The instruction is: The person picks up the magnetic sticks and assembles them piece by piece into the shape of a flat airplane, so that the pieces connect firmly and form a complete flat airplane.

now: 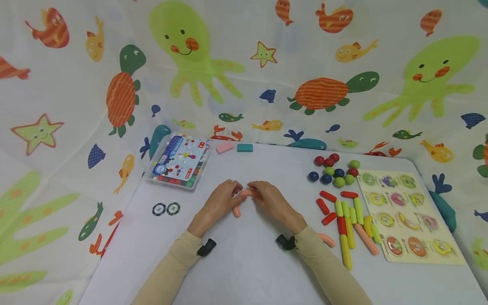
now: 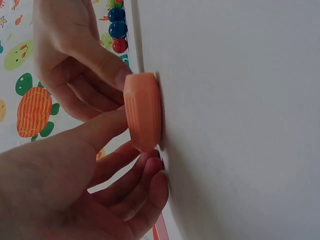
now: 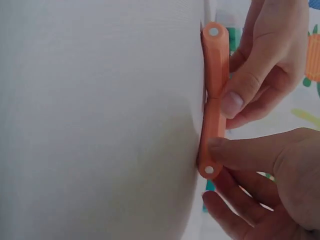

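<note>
Two orange sticks lie joined end to end on the white table, forming a bent line. My left hand pinches the nearer piece, whose free end points toward me. My right hand pinches the other piece. In the right wrist view the two orange sticks meet in the middle, with my right hand on the lower stick and my left hand on the upper one. The left wrist view shows the ridged orange stick end-on between my left hand and my right hand.
Right of my hands lie several red, green, yellow and orange sticks, a cluster of coloured balls and a wooden peg puzzle. A clear box of pieces, pink and teal blocks and two chips sit to the left and back.
</note>
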{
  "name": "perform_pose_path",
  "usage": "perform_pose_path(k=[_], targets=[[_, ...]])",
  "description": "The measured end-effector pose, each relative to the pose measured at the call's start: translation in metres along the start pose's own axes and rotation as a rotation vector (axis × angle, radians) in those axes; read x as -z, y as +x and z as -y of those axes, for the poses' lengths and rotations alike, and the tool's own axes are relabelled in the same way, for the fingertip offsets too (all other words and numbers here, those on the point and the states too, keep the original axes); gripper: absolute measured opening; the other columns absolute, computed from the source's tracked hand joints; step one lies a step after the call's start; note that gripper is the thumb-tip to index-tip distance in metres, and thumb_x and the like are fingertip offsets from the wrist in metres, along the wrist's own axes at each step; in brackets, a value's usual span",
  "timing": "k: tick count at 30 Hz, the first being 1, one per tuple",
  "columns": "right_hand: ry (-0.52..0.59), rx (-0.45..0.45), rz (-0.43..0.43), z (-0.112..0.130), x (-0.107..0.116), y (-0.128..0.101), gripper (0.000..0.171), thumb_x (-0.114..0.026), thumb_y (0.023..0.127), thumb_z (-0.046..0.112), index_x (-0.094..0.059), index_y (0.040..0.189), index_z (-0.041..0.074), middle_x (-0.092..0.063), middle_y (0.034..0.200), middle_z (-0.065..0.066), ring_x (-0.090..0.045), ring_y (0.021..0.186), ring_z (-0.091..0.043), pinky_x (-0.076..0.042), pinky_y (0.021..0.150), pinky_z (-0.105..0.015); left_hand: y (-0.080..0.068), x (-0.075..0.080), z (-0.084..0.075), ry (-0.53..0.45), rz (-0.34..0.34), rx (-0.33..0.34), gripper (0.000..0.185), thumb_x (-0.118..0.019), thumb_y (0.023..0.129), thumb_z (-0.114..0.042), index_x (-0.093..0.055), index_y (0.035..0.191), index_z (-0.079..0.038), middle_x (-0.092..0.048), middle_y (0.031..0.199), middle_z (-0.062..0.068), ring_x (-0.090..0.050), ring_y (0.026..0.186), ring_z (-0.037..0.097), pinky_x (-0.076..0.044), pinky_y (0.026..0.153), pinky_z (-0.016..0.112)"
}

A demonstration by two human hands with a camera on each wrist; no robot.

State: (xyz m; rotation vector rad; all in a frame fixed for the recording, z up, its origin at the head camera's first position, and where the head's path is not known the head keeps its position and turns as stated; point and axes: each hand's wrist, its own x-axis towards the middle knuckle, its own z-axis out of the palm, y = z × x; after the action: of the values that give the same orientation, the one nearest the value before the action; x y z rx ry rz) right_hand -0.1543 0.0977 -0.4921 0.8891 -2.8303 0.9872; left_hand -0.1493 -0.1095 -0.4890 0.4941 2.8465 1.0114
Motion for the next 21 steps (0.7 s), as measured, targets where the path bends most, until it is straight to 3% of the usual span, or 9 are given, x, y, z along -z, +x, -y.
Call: perform_pose_path(k=[6, 12, 13, 17, 19, 21], targets=[[0.000, -0.043, -0.085, -0.004, 0.026, -0.008, 0.037, -0.070, 0.095, 0.008, -0.065, 0.132, 0.008, -0.069, 0.125, -0.007, -0.064, 0.118, -0.022, -0.052, 0.103, -0.044, 0.004, -0.003, -0.001, -0.008, 0.014, -0.034, 0.027, -0.075, 0.093, -0.025, -0.070, 0.110, -0.005, -0.063, 0.094, 0.007, -0.055, 0.082, 0.017, -0.049, 0.076, 0.033], [0.000, -0.045, -0.279, -0.025, 0.067, -0.025, 0.034, -0.072, 0.093, 0.005, -0.067, 0.127, 0.007, -0.071, 0.120, -0.008, -0.066, 0.112, -0.023, -0.054, 0.100, -0.044, 0.004, -0.002, 0.002, -0.045, 0.042, -0.016, 0.026, -0.073, 0.095, -0.024, -0.072, 0.114, -0.007, -0.060, 0.093, 0.002, -0.053, 0.084, 0.016, -0.049, 0.077, 0.031], [0.001, -0.050, -0.311, -0.030, 0.074, -0.030, 0.033, -0.072, 0.093, 0.005, -0.067, 0.126, 0.006, -0.072, 0.120, -0.009, -0.067, 0.110, -0.023, -0.054, 0.100, -0.039, 0.004, -0.002, 0.003, -0.052, 0.046, -0.014, 0.026, -0.073, 0.095, -0.024, -0.072, 0.115, -0.007, -0.060, 0.093, 0.002, -0.053, 0.084, 0.016, -0.049, 0.077, 0.030], [-0.001, -0.138, -0.366, -0.050, 0.099, -0.055, 0.032, -0.072, 0.094, 0.010, -0.068, 0.126, 0.007, -0.072, 0.119, -0.008, -0.067, 0.106, -0.023, -0.052, 0.095, -0.019, 0.004, -0.003, 0.004, -0.059, 0.053, -0.016, 0.026, -0.072, 0.096, -0.023, -0.071, 0.115, -0.006, -0.059, 0.091, 0.001, -0.052, 0.083, 0.016, -0.048, 0.076, 0.030], [-0.010, -0.202, -0.363, -0.059, 0.109, -0.068, 0.033, -0.071, 0.095, 0.012, -0.067, 0.127, 0.008, -0.072, 0.119, -0.009, -0.066, 0.107, -0.025, -0.051, 0.093, -0.020, 0.004, -0.004, 0.004, -0.059, 0.052, -0.013, 0.025, -0.072, 0.096, -0.022, -0.071, 0.114, -0.006, -0.059, 0.090, 0.001, -0.052, 0.083, 0.016, -0.048, 0.075, 0.029], [-0.035, -0.269, -0.353, -0.068, 0.117, -0.081, 0.033, -0.071, 0.095, 0.013, -0.066, 0.128, 0.008, -0.072, 0.119, -0.011, -0.065, 0.109, -0.027, -0.054, 0.094, -0.033, 0.003, -0.003, 0.004, -0.063, 0.051, -0.009, 0.023, -0.072, 0.096, -0.022, -0.070, 0.113, -0.006, -0.059, 0.089, 0.001, -0.052, 0.082, 0.015, -0.047, 0.075, 0.029]])
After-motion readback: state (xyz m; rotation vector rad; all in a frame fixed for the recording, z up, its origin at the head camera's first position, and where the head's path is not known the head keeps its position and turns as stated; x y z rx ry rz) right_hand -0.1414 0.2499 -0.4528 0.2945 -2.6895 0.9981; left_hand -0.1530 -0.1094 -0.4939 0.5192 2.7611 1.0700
